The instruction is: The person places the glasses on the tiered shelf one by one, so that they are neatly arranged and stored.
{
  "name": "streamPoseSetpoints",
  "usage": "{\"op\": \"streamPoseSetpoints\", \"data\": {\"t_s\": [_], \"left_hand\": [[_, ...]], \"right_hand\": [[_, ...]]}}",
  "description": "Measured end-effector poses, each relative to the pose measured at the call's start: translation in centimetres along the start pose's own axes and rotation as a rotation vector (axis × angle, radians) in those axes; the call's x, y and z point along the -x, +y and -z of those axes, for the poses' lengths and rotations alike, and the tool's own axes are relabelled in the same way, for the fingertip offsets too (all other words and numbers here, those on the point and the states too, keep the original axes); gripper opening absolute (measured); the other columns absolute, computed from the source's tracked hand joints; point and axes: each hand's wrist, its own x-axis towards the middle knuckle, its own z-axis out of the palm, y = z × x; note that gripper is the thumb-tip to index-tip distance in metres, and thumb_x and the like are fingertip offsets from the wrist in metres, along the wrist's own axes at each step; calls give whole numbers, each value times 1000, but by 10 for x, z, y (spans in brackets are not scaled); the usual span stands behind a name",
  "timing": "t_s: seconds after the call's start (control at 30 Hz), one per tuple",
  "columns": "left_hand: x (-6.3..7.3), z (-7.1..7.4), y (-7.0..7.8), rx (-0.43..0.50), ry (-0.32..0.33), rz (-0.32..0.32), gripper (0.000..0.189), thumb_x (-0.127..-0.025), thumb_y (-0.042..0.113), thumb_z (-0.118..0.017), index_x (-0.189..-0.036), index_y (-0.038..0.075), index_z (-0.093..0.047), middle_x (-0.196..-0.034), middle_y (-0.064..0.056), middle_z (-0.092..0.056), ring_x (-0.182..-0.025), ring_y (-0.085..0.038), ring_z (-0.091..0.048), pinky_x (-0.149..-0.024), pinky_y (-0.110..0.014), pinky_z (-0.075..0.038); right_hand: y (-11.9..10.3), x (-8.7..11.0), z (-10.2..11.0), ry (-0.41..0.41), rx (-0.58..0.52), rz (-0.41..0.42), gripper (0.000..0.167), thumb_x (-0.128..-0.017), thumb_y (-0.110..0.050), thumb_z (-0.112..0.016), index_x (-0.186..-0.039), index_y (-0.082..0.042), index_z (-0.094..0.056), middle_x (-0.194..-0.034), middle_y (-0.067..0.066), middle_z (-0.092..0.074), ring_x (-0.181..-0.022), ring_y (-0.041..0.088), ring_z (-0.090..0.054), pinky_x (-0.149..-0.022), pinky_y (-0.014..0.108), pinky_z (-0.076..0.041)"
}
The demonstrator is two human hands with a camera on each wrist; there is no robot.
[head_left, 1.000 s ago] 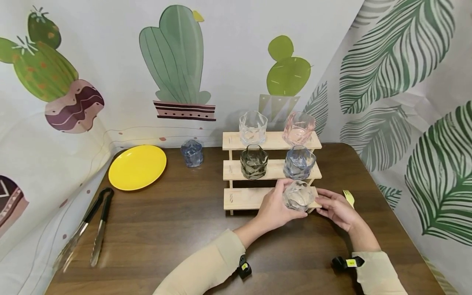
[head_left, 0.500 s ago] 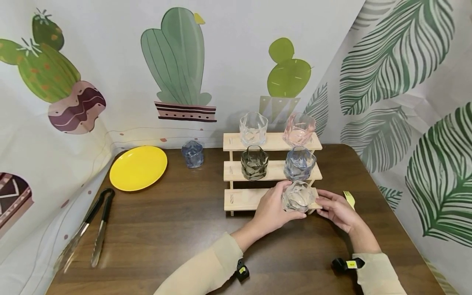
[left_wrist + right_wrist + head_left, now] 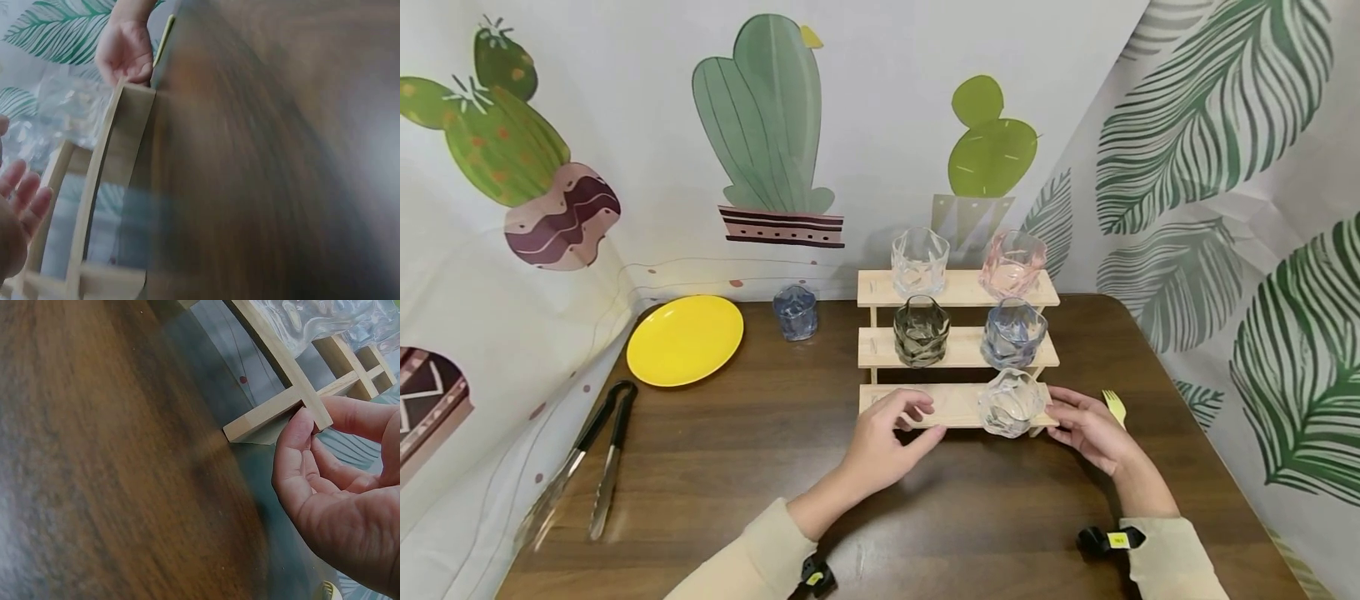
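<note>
A three-tier wooden rack (image 3: 958, 347) stands toward the back right of the table. On the right of its lowest shelf sits a clear faceted glass (image 3: 1011, 405). My left hand (image 3: 880, 442) is apart from that glass, before the left part of the shelf, fingers loosely bent with nothing between them. With thumb and fingers, my right hand (image 3: 350, 481) pinches the right end of the lowest shelf (image 3: 312, 412). A dark grey glass (image 3: 921, 333) and a blue glass (image 3: 1013, 335) occupy the middle shelf. Up top are another clear glass (image 3: 919, 265) and a pink glass (image 3: 1013, 267).
A small blue glass (image 3: 795, 313) stands on the table left of the rack. Farther left lie a yellow plate (image 3: 685, 342) and black-handled tongs (image 3: 602, 450). Beside my right hand is a yellow-green fork (image 3: 1114, 406). A printed cloth (image 3: 865, 108) hangs behind the table.
My left hand has let go of the clear glass on the lowest shelf and moved left, away from it. My right hand keeps its hold on the shelf end.
</note>
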Motion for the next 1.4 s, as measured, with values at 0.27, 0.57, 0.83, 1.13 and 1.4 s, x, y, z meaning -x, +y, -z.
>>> {"op": "streamPoseSetpoints", "data": {"t_s": [0.27, 0.57, 0.83, 1.13, 1.4], "left_hand": [[-1, 54, -22, -3, 264, -33, 30, -87, -1, -79, -115, 0, -68, -101, -12, -72, -83, -21, -69, -71, -29, -60], [-27, 96, -73, -90, 570, 174, 41, -84, 0, -85, -121, 0, -68, -114, -19, -67, -104, -35, -64, -90, -43, -54], [-39, 114, -125, -186, 636, 324, 61, -83, 13, -88, -135, 2, -59, -132, -17, -57, -123, -38, -53, -98, -55, -48], [-42, 124, -163, -235, 514, 491, 90, -82, 22, -90, -154, 1, -40, -152, -16, -44, -141, -32, -42, -116, -48, -35], [-45, 128, -178, -188, 451, 617, 94, -86, 27, -88, -159, 6, -33, -157, -16, -44, -145, -30, -43, -119, -45, -34]], "right_hand": [[0, 1, 0, -4, -3, -8, 25, -107, -4, -54, -131, -12, -51, -108, -1, -72, -92, 11, -67, -80, 27, -57], [0, 1, 1, -24, -9, 7, 24, -107, -3, -52, -127, -16, -54, -108, -1, -72, -91, 11, -67, -79, 27, -57], [0, 0, 2, -19, -12, -5, 24, -107, -3, -53, -127, -16, -55, -108, -1, -71, -90, 12, -67, -80, 27, -58], [-1, 0, 1, -7, -6, -8, 23, -106, -4, -55, -126, -16, -55, -106, -2, -71, -90, 11, -66, -80, 27, -57], [0, 0, 2, -37, -22, 12, 24, -106, -2, -53, -125, -17, -57, -109, 0, -71, -90, 12, -67, -79, 26, -58]]}}
